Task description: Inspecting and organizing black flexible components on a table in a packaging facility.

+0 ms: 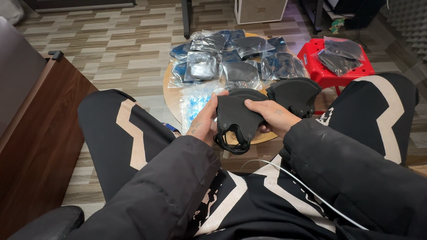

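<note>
Clear plastic packets point(202, 66) of dark masks lay heaped on the round wooden table point(171, 95), some showing blue; a bluish clear bag point(193, 104) sat at the near edge. Two more packets point(340, 53) rested on the red plastic stool point(331, 73), right of the table. Left hand point(205, 124) and right hand point(271, 116) both gripped a folded black mask point(238, 114) from either side, above the table's near rim, between the knees. Its long axis ran roughly vertical, ear loops point(232, 143) hanging down. A second stack of black masks point(293, 94) sat just behind the right hand.
</note>
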